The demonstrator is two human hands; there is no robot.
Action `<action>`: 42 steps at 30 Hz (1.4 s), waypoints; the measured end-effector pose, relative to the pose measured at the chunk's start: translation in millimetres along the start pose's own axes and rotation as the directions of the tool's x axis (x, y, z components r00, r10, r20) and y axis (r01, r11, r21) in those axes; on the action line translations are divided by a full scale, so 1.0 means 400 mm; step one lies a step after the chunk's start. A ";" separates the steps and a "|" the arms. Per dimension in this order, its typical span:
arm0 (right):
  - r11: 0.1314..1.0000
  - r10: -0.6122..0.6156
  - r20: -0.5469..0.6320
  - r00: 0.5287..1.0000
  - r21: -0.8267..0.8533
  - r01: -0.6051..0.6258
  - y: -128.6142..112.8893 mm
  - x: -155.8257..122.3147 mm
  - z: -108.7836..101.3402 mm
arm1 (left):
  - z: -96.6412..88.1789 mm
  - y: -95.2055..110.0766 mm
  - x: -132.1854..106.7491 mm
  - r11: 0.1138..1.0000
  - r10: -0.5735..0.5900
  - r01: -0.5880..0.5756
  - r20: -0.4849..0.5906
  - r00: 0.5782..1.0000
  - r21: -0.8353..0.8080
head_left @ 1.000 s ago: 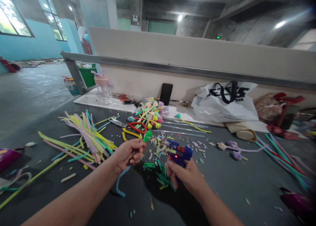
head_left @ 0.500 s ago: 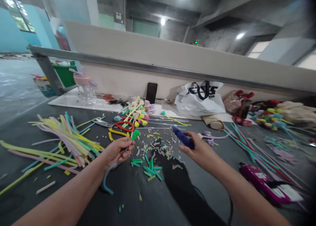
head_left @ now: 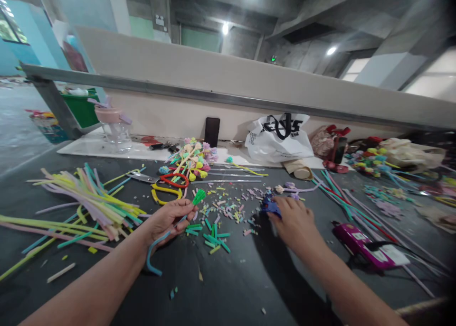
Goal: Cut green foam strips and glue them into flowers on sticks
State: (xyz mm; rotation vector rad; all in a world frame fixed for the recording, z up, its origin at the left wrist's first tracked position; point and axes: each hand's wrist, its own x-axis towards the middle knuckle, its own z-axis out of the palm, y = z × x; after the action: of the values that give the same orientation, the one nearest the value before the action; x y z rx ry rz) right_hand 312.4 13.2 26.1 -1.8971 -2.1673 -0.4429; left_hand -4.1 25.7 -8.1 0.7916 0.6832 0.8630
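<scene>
While the left hand (head_left: 173,220) is holding a blue stem (head_left: 153,256) topped by a green tuft (head_left: 199,196), its fingers pinching just below the tuft, the right hand (head_left: 295,222) is gripping a blue glue gun (head_left: 270,206), its fingers wrapping over the rear part. The tufted stem is standing out over the dark table (head_left: 228,293), left of the middle; whether the glue gun is touching the tabletop cannot be told. Small pastel scraps (head_left: 228,209) are littering the surface between the hands, with green pieces (head_left: 215,237) lying nearer the wearer. Red-handled scissors (head_left: 174,179) are resting beyond the left hand, and a heap of coloured stems (head_left: 96,200) is spreading to the left. Along the back, a bunch of fluffy flowers (head_left: 194,160), a dark phone (head_left: 212,132) and a white bag (head_left: 280,141) are lining up before a pale panel (head_left: 221,69). Behind, a green bin (head_left: 80,110) is standing at left, and ceiling lamps (head_left: 225,28) are lighting a bare concrete room.
</scene>
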 end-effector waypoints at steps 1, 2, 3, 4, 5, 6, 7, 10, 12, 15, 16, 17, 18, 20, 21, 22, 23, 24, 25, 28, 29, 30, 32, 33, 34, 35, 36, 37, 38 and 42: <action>0.993 -0.068 0.013 0.998 0.103 0.066 -0.052 0.005 -0.011 | 0.000 0.001 0.000 1.000 0.002 -0.002 0.003 1.000 -0.003; 0.962 -0.164 0.044 0.985 0.229 0.150 -0.108 0.011 -0.017 | 0.000 0.001 -0.001 1.000 0.004 -0.004 0.007 1.000 -0.006; 0.912 -0.252 0.059 0.966 0.349 0.217 -0.164 0.016 -0.017 | 0.000 0.003 -0.002 1.000 0.006 -0.006 0.010 1.000 -0.009; 0.861 -0.320 0.061 0.945 0.436 0.263 -0.217 0.022 -0.013 | 0.000 0.004 -0.003 1.000 0.009 -0.009 0.012 1.000 -0.010; 0.839 -0.357 0.063 0.932 0.460 0.290 -0.265 0.027 -0.004 | 0.000 0.006 -0.004 1.000 0.013 -0.013 0.012 1.000 -0.010; 0.824 -0.385 0.064 0.921 0.473 0.312 -0.306 0.032 0.006 | 0.000 0.009 -0.006 1.000 0.016 -0.016 0.011 1.000 -0.010; 0.811 -0.412 0.067 0.909 0.482 0.332 -0.339 0.037 0.016 | 0.000 0.011 -0.008 1.000 0.018 -0.018 0.008 1.000 -0.010; 0.811 -0.438 0.085 0.895 0.467 0.353 -0.391 0.042 0.041 | 0.002 0.018 -0.011 1.000 0.016 -0.016 -0.003 1.000 -0.012; 0.820 -0.435 0.096 0.895 0.453 0.350 -0.398 0.039 0.049 | 0.004 0.020 -0.011 1.000 0.013 -0.014 -0.009 1.000 -0.017; 0.819 -0.431 0.097 0.897 0.461 0.343 -0.389 0.032 0.052 | 0.009 0.020 -0.009 1.000 0.006 -0.006 -0.015 1.000 -0.025; 0.815 -0.426 0.095 0.900 0.472 0.336 -0.384 0.032 0.053 | 0.010 0.020 -0.009 1.000 0.001 -0.002 -0.015 1.000 -0.027; 0.811 -0.419 0.092 0.903 0.486 0.326 -0.378 0.032 0.054 | 0.013 0.022 -0.010 1.000 -0.002 0.002 -0.017 1.000 -0.027; 0.805 -0.410 0.091 0.907 0.503 0.314 -0.371 0.035 0.055 | 0.015 0.024 -0.011 1.000 -0.005 0.004 -0.020 1.000 -0.027; 0.789 -0.392 0.094 0.915 0.546 0.282 -0.356 0.044 0.057 | 0.022 0.030 -0.015 1.000 -0.008 0.008 -0.028 1.000 -0.023; 0.779 -0.382 0.097 0.919 0.568 0.264 -0.349 0.049 0.058 | 0.026 0.034 -0.018 1.000 -0.010 0.010 -0.029 1.000 -0.017; 0.769 -0.373 0.102 0.922 0.590 0.246 -0.341 0.054 0.058 | 0.031 0.038 -0.021 1.000 -0.012 0.012 -0.030 0.999 -0.005; 0.759 -0.364 0.107 0.925 0.609 0.229 -0.333 0.059 0.057 | 0.036 0.041 -0.024 1.000 -0.015 0.015 -0.030 0.999 0.012; 0.751 -0.354 0.111 0.929 0.626 0.211 -0.326 0.064 0.055 | 0.041 0.044 -0.027 0.999 -0.014 0.015 -0.032 0.999 0.035; 0.744 -0.341 0.115 0.933 0.639 0.194 -0.318 0.068 0.052 | 0.045 0.046 -0.030 0.998 -0.010 0.012 -0.036 0.999 0.062; 0.732 -0.290 0.123 0.949 0.667 0.138 -0.295 0.081 0.040 | 0.055 0.049 -0.036 0.989 -0.004 0.016 -0.082 0.997 0.150; 0.729 -0.269 0.125 0.955 0.674 0.117 -0.287 0.086 0.036 | 0.057 0.050 -0.038 0.982 -0.008 0.027 -0.101 0.995 0.189; 0.726 -0.247 0.125 0.961 0.680 0.098 -0.279 0.091 0.033 | 0.060 0.051 -0.039 0.971 -0.012 0.041 -0.123 0.992 0.234; 0.721 -0.206 0.119 0.971 0.690 0.068 -0.264 0.098 0.026 | 0.067 0.054 -0.040 0.937 -0.011 0.068 -0.166 0.986 0.343; 0.717 -0.189 0.108 0.976 0.694 0.062 -0.259 0.101 0.023 | 0.072 0.055 -0.041 0.914 -0.008 0.083 -0.187 0.982 0.398; 0.713 -0.182 0.090 0.979 0.698 0.068 -0.256 0.101 0.019 | 0.077 0.056 -0.041 0.889 -0.005 0.101 -0.210 0.978 0.446; 0.707 -0.191 0.062 0.980 0.702 0.093 -0.254 0.100 0.015 | 0.082 0.057 -0.040 0.864 -0.003 0.120 -0.233 0.973 0.488; 0.701 -0.215 0.027 0.976 0.701 0.135 -0.255 0.098 0.010 | 0.087 0.057 -0.040 0.837 -0.003 0.140 -0.252 0.968 0.529; 0.696 -0.251 -0.013 0.968 0.692 0.190 -0.257 0.094 0.005 | 0.091 0.055 -0.039 0.809 -0.001 0.157 -0.265 0.964 0.567; 0.693 -0.293 -0.056 0.955 0.676 0.252 -0.260 0.090 0.001 | 0.093 0.053 -0.038 0.781 0.006 0.166 -0.273 0.962 0.602; 0.709 -0.398 -0.160 0.903 0.572 0.413 -0.271 0.075 -0.009 | 0.087 0.037 -0.034 0.689 0.100 0.112 -0.247 0.964 0.716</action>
State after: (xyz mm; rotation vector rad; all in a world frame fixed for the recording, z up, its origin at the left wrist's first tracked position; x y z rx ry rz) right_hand 200.7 26.7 31.9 -1.0665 -2.3310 0.1563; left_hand 10.8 9.0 25.4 1.4013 1.3184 0.6830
